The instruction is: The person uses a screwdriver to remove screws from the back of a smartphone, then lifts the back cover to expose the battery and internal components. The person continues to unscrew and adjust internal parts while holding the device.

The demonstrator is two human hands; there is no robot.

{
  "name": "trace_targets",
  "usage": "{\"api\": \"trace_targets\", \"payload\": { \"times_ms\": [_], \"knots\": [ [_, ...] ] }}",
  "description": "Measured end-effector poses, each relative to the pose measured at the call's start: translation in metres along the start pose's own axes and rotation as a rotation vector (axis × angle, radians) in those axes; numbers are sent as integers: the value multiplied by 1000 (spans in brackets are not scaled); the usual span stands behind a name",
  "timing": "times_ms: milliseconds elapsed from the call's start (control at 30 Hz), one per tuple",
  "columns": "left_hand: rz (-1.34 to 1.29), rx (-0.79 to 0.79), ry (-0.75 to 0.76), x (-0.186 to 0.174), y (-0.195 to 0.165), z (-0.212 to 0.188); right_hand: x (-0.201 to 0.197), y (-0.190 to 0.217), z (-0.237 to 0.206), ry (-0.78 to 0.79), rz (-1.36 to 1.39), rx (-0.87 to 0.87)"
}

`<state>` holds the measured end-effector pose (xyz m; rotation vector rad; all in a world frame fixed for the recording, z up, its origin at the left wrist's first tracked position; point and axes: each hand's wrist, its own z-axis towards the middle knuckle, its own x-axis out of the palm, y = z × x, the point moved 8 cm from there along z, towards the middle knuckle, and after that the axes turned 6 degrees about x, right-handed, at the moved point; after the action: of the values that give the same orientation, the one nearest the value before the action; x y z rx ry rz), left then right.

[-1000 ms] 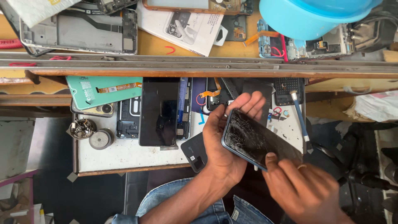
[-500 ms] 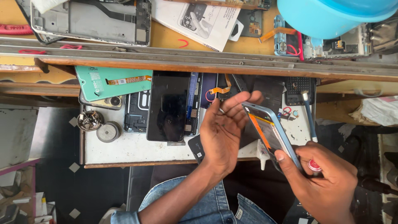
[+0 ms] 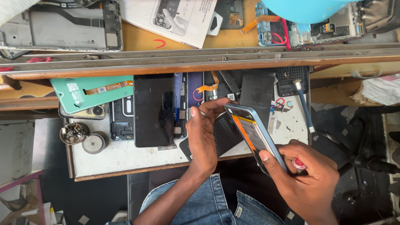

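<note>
A phone (image 3: 252, 133) with a blue frame is held tilted over the front edge of a white work tray (image 3: 125, 160), an orange and white face turned to the left. My right hand (image 3: 310, 185) grips its lower end, thumb on the edge, and also holds a small red-capped object (image 3: 298, 163) between the fingers. My left hand (image 3: 204, 135) is curled at the phone's top end, fingertips touching its top corner. A thin metal bit shows by the left thumb.
On the tray lie a black phone screen (image 3: 153, 110), a green panel (image 3: 93, 91), two round metal parts (image 3: 85, 137), a black grid pad (image 3: 291, 79) and a blue-handled tool (image 3: 304, 110). The bench above carries a grey phone frame (image 3: 62, 25), a leaflet (image 3: 175, 18) and a blue bowl (image 3: 308, 8).
The phone has turned from dark cracked face up to tilted on edge, showing an orange and white face. My right hand shifted to its lower end; my left fingers moved to its top.
</note>
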<state>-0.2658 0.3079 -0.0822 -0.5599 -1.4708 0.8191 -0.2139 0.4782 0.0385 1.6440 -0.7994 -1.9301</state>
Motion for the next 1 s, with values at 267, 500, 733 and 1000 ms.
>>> {"api": "trace_targets", "payload": {
  "times_ms": [267,500,733,1000],
  "knots": [
    [52,11,67,6,0,-1,-1,-9,-1,-8,17,33],
    [196,50,226,21,-10,-6,-3,-8,-2,-8,7,13],
    [234,63,277,25,-12,-6,-4,-16,-5,0,36,16],
    [81,-29,45,15,-15,3,6,-61,-2,81,352,283]
  ]
}}
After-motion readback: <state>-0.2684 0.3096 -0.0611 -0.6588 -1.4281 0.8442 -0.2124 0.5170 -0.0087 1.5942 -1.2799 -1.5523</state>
